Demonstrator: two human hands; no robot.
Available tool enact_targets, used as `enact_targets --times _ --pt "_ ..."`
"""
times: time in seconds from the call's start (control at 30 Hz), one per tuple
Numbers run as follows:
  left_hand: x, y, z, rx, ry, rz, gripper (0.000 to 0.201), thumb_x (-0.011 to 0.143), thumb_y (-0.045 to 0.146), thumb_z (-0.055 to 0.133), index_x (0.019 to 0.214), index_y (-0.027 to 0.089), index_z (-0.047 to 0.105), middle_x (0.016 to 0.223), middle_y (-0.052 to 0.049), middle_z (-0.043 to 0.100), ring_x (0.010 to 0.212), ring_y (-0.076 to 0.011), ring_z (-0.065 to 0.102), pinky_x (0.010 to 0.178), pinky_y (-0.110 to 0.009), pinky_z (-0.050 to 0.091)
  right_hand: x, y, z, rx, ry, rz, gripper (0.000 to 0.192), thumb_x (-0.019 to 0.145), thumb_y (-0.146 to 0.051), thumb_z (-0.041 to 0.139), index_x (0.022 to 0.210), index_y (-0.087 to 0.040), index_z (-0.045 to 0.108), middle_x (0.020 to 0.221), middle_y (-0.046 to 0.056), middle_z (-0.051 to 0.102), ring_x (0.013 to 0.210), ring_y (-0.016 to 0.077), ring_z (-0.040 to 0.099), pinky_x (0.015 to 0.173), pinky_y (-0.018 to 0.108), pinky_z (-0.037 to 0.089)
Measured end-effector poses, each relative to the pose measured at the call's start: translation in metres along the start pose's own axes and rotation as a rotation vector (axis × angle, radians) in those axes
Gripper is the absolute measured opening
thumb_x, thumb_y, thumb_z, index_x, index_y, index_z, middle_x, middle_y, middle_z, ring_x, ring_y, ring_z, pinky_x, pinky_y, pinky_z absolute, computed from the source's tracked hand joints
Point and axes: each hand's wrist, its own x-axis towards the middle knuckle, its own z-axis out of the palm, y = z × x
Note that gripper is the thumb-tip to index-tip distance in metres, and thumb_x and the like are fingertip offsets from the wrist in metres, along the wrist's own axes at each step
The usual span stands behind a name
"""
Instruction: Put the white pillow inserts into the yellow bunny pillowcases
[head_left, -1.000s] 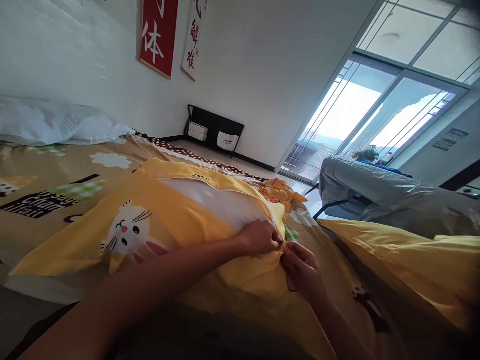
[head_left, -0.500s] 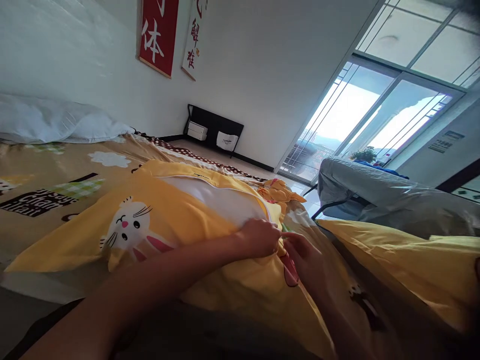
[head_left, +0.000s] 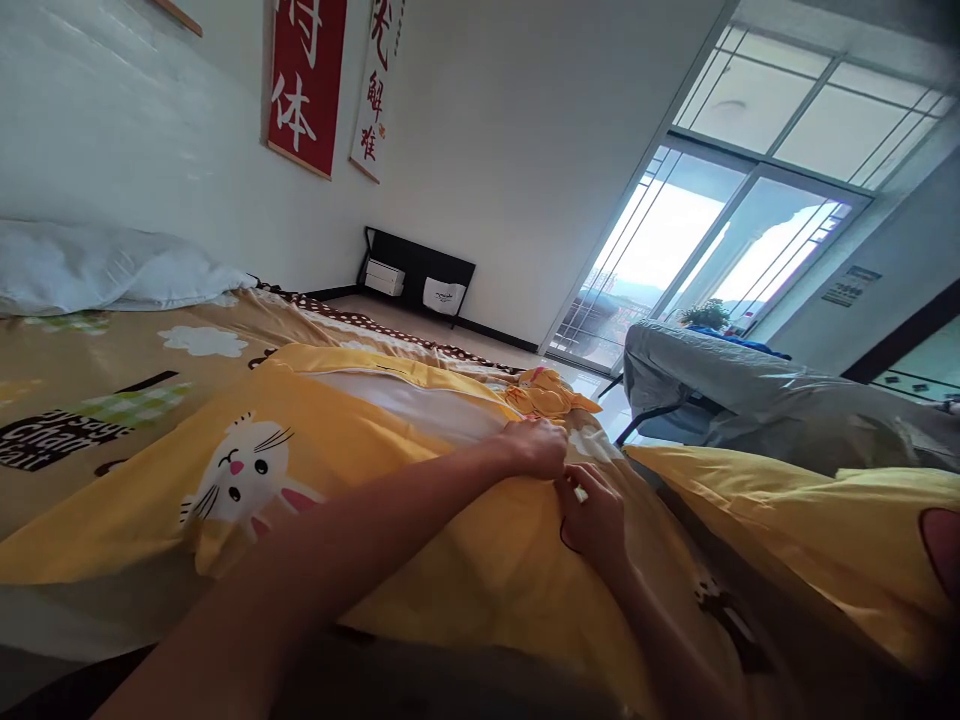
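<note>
A yellow pillowcase point(head_left: 450, 530) printed with a white rabbit face lies across the bed in front of me. Along its long zipped edge it gapes, and a white pillow point(head_left: 405, 405) shows inside. My left hand point(head_left: 534, 447) is closed on the cover's edge at the right end of this opening. Close beside it, slightly lower, my right hand point(head_left: 594, 512) pinches the same edge between thumb and fingers. The zipper pull cannot be made out at the fingertips.
A tan patterned bedsheet point(head_left: 90, 360) covers the bed. Beyond my hands lies a bunched orange-yellow cloth point(head_left: 551, 392). Another yellow cloth item point(head_left: 795, 500) lies at right, near plastic-wrapped furniture point(head_left: 750, 385). A black headboard-like panel point(head_left: 420, 265) stands by the far wall.
My view has shifted slightly. The left hand has moved up the cover's edge, and the right hand has drawn slightly down, so the fingers are a little farther apart.
</note>
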Motion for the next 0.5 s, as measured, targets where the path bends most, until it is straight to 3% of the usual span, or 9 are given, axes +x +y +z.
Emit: enact_targets --times 0.2,0.5 --pt "0.013 0.018 -0.010 0.103 -0.033 -0.033 0.051 0.072 0.030 0.070 0.120 0.017 0.061 0.125 -0.017 0.060 0.116 -0.0298 0.056 0.100 -0.039 0.043 0.009 0.018 -0.007 -0.130 -0.003 -0.139 0.028 0.085 -0.039 0.049 0.065 -0.022 0.058 0.066 0.005 0.062 0.067 0.0189 0.055 0.066 0.030 0.040" --pt "0.016 -0.002 -0.001 0.084 -0.141 -0.141 0.048 0.079 0.028 0.055 0.125 0.012 0.058 0.127 -0.017 0.059 0.117 -0.0264 0.056 0.094 -0.032 0.049 -0.001 0.025 0.004 -0.109 -0.049 -0.188 0.031 0.090 -0.037 0.044 0.072 -0.022 0.063 0.071 0.005 0.066 0.068 0.0184 0.059 0.065 0.029 0.042"
